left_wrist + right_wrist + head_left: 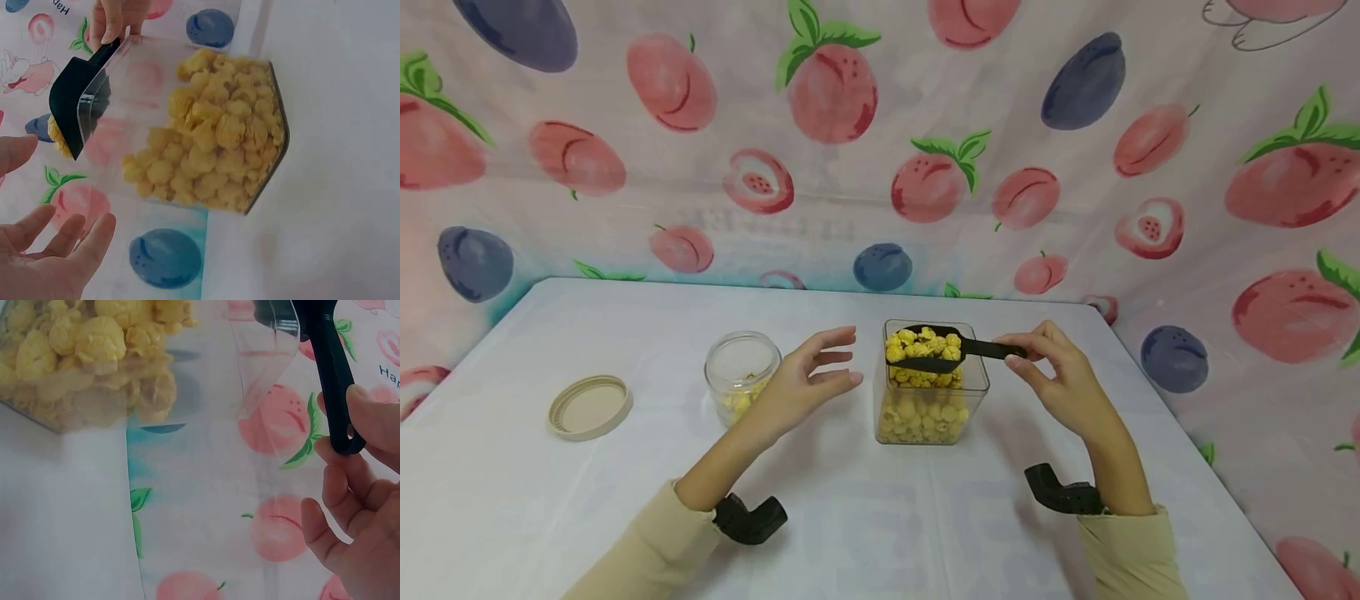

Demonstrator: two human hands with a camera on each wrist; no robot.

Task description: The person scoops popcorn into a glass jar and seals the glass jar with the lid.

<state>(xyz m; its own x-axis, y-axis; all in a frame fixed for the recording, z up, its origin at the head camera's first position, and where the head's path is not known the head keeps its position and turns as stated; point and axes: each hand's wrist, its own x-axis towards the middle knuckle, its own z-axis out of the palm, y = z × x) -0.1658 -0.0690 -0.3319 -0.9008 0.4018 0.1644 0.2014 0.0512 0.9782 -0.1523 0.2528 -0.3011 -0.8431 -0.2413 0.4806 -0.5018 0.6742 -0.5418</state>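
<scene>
Right hand (1066, 379) pinches one black scoop (928, 365) of yellow popcorn (925, 344) by the handle (988, 348), over one clear square container (972, 388), left hand (805, 382) empty, fingers loosely extended, between container and one round jar (721, 377), one beige lid (590, 407) leftmost

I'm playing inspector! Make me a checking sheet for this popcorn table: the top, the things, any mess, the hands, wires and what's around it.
Surface: white table, flat.
Job's things: clear square container with popcorn; black scoop, loaded, at the container's mouth; round jar, open, with some popcorn inside; beige lid lying beside the jar.
Clutter: nothing seen.
Left hand: holds nothing, between jar and container.
Right hand: pinches the scoop's handle near its end.
Cables: nothing seen.
Surroundings: fruit-print backdrop behind the table.
</scene>
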